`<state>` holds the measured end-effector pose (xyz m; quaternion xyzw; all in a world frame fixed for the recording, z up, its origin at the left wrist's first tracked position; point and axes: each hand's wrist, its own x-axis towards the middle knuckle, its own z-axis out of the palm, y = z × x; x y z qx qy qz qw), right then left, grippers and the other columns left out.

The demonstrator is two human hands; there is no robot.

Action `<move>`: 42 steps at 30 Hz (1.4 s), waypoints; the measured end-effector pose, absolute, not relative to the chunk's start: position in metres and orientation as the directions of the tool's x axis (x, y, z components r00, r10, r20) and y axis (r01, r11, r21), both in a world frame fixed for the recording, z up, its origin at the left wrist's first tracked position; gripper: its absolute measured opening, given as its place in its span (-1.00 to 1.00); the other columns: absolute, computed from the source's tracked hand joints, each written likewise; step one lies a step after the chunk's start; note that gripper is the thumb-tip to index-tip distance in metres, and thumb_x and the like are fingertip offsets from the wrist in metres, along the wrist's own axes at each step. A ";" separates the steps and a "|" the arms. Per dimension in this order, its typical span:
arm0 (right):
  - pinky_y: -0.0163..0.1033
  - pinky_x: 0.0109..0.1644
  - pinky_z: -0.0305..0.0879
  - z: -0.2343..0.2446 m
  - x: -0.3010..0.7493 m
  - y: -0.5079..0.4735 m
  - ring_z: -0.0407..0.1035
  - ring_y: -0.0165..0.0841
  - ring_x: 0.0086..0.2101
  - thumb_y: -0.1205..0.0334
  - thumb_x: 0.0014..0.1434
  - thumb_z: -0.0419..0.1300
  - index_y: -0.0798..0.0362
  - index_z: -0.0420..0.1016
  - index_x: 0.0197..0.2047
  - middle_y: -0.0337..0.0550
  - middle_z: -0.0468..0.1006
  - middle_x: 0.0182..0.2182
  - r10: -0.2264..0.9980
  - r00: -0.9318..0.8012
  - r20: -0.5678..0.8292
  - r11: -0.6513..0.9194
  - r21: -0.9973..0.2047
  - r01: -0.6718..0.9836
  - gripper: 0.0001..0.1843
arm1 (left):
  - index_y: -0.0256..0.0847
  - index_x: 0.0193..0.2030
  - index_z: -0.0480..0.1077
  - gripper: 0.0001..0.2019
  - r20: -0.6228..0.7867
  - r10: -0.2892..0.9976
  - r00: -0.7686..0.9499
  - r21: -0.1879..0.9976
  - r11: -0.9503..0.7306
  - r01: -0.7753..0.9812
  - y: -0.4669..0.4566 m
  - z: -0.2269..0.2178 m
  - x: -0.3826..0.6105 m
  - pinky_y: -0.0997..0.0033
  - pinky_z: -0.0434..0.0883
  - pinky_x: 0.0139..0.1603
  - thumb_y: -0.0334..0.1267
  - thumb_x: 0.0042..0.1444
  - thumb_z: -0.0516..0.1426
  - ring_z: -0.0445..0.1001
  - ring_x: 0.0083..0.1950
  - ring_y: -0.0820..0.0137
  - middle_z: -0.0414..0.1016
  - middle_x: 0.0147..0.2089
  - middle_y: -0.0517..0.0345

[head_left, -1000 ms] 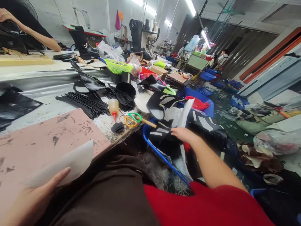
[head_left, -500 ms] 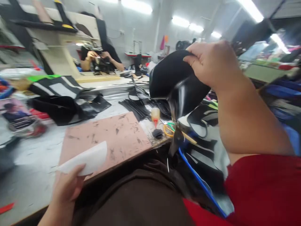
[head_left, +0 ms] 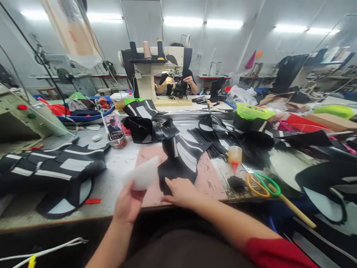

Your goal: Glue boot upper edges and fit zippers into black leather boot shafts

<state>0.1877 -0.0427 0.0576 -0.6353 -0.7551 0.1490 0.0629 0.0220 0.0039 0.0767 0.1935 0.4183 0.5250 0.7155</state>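
In my left hand (head_left: pixel 128 203) is a curved, translucent white sheet (head_left: pixel 143 174), pinched between thumb and fingers above the left edge of a pink board (head_left: pixel 213 182). A black leather-like cut piece with pale strips (head_left: pixel 178 165) lies on that board, its narrow part pointing away from me. My right hand (head_left: pixel 181 191) rests on the near edge of this piece, thumb and forefinger apart; its other fingers are partly hidden. Right of the board are a glue bottle (head_left: pixel 234 154) with a red tip and scissors (head_left: pixel 260 183) with green and orange handles.
Similar black pieces (head_left: pixel 52 163) are stacked at the left. A phone (head_left: pixel 113 126) leans in a jar behind the board. Thin black strips (head_left: pixel 208 141) and a wooden handle (head_left: pixel 295 208) lie at the right. Across the table a co-worker's hands (head_left: pixel 188 80) are at a sewing machine (head_left: pixel 152 70).
My right hand has come down from the raised right side, bringing the black piece onto the pink board. The view has swung left. My left hand still holds the white sheet.
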 end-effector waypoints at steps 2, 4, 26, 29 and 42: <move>-0.07 -0.16 0.28 0.049 0.197 -0.048 0.36 -0.06 -0.15 -0.22 -0.06 0.13 0.12 0.20 0.15 0.10 0.48 -0.13 0.982 -0.157 -0.105 0.082 -0.516 0.853 -0.19 | -0.20 -0.12 0.35 -0.77 -0.405 0.881 0.247 0.694 0.471 -0.545 0.002 0.068 0.040 0.46 0.46 -0.28 -0.37 0.07 0.02 0.45 -0.15 0.39 0.49 -0.14 0.10; -0.14 -0.17 0.29 0.044 0.212 -0.049 0.37 -0.15 -0.15 -0.14 0.01 0.07 0.09 0.23 0.11 0.02 0.46 -0.09 0.990 -0.070 -0.122 -0.045 -0.746 0.664 -0.33 | -0.24 -0.11 0.32 -0.78 -0.449 0.820 0.354 0.693 0.570 -0.441 0.000 0.056 0.056 0.39 0.47 -0.29 -0.37 0.07 0.03 0.46 -0.18 0.36 0.48 -0.13 0.05; -0.34 -0.31 0.22 0.028 0.262 -0.054 0.35 -0.42 -0.40 0.21 -0.06 0.19 0.11 0.32 -0.53 -0.09 0.42 -0.19 0.955 0.191 -0.227 -0.296 -0.740 0.604 -0.84 | -0.19 -0.66 0.12 -0.70 -0.202 0.765 0.611 0.671 -0.346 0.655 0.062 0.026 0.067 0.43 0.14 -0.46 -0.07 -0.12 0.08 0.21 -0.49 0.43 0.21 -0.54 0.25; -0.33 -0.32 0.23 0.026 0.257 -0.059 0.35 -0.41 -0.42 0.21 -0.03 0.18 0.11 0.39 -0.38 -0.13 0.47 -0.31 0.950 0.198 -0.240 -0.311 -0.758 0.574 -0.85 | -0.19 -0.63 0.14 -0.72 -0.215 0.728 0.652 0.630 -0.406 0.661 0.067 0.029 0.067 0.44 0.12 -0.48 -0.07 -0.10 0.07 0.21 -0.49 0.42 0.21 -0.56 0.26; -0.23 -0.14 0.26 0.026 0.241 -0.069 0.36 -0.32 -0.23 0.22 0.04 0.14 0.09 0.39 -0.63 -0.06 0.40 -0.10 0.963 0.233 -0.134 -0.262 -0.651 0.712 -0.74 | -0.19 -0.59 0.16 -0.73 -0.195 0.670 0.716 0.494 -0.563 0.662 0.073 0.028 0.070 0.46 0.19 -0.45 -0.10 -0.01 0.05 0.27 -0.43 0.42 0.28 -0.48 0.22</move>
